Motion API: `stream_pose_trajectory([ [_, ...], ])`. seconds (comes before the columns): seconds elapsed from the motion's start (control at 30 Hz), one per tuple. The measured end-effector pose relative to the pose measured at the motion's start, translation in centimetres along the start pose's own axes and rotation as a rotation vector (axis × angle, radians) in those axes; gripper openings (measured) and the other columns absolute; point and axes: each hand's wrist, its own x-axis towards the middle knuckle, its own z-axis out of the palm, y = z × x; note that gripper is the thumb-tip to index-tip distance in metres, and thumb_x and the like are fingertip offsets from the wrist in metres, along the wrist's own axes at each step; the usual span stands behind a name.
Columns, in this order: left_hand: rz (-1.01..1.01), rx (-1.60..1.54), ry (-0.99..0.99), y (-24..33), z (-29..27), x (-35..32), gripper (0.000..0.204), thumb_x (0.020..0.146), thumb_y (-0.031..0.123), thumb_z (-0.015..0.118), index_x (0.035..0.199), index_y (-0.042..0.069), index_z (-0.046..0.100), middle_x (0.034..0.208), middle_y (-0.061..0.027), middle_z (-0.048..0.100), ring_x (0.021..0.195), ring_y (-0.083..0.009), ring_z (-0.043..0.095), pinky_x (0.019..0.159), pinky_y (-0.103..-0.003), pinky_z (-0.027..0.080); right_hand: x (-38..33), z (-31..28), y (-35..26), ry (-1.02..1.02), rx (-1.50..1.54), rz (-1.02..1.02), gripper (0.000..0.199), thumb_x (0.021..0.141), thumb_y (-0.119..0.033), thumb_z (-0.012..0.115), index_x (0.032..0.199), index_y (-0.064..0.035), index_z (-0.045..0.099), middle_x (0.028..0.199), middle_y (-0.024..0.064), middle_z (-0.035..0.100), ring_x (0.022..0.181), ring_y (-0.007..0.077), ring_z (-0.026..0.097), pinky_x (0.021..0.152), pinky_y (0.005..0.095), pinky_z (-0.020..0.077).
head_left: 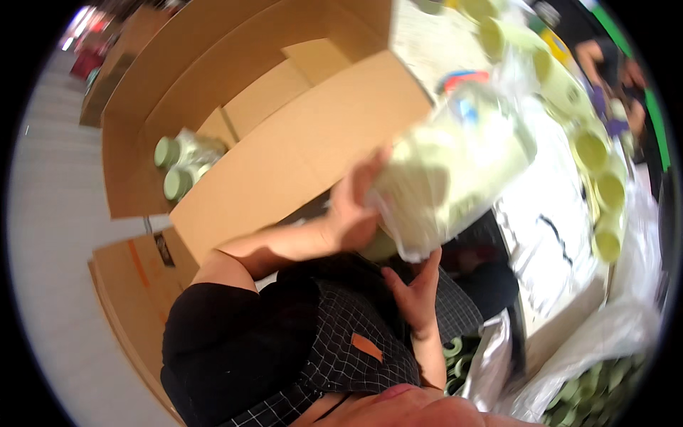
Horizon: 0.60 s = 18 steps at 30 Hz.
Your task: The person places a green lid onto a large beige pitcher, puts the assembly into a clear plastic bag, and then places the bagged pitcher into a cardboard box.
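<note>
A clear plastic bag of pale green ware point(455, 171) is held up in front of me, tilted and blurred by motion; its exact contents cannot be made out. My left hand point(358, 203) grips its left side, fingers partly hidden by the plastic. At its lower edge is my right hand point(416, 292), thumb spread out and fingertips against the bag's underside. To the left stands a large open cardboard box point(306, 135). Inside its near left corner, two plastic-wrapped pieces with round green tops point(168, 152) lie side by side.
Pale green cups point(590, 151) line the right side of a white-covered table point(544, 235). Plastic-lined containers of green curved pieces point(594, 391) stand at lower right. Flattened cardboard point(131, 285) leans at left. A co-worker point(612, 78) is at far right.
</note>
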Motion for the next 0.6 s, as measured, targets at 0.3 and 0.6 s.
stream_pose_trajectory([
  [0.3,0.167,1.405,-0.464,-15.1,-33.1,9.1,0.062,0.079,0.005,0.058,0.136,0.03,0.058,0.092,-0.0029,0.053,0.094,-0.023,0.051,0.074,-0.035,0.052,3.4,6.5,1.3,-0.264,-0.158,0.0,0.069,0.081,0.007,0.067,0.142,-0.002,0.037,0.127,0.0177,0.06,0.104,0.0227,0.064,0.097,0.0362,0.0477],
  [0.6,-0.07,1.431,-0.682,-39.3,-52.7,-4.5,0.03,0.086,0.013,0.057,0.114,0.013,0.068,0.128,-0.0107,0.061,0.137,-0.0325,0.041,0.107,-0.044,0.043,-0.7,2.6,4.1,0.178,-0.11,0.255,0.052,0.087,0.006,0.061,0.135,-0.0014,0.044,0.114,0.0067,0.061,0.091,0.011,0.056,0.087,0.0262,0.0476],
])
